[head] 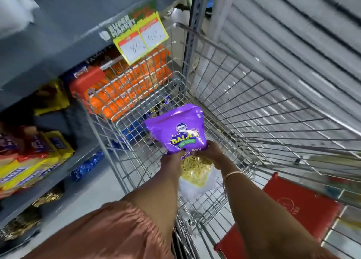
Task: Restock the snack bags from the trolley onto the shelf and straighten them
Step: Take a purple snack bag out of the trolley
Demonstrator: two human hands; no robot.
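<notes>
Purple sev bag (176, 129) pinched from both sides by left grip (172, 162) and right grip (212, 152), above the wire trolley (244, 94).

A yellow price tag (141, 40) with 2 white panels (handwritten 80 and 44, I think) hangs above me. At my right sits a red flap (304, 206), and beyond it a grey ribbed shutter (293, 33). Pale floor (93, 192) lies below.
</notes>
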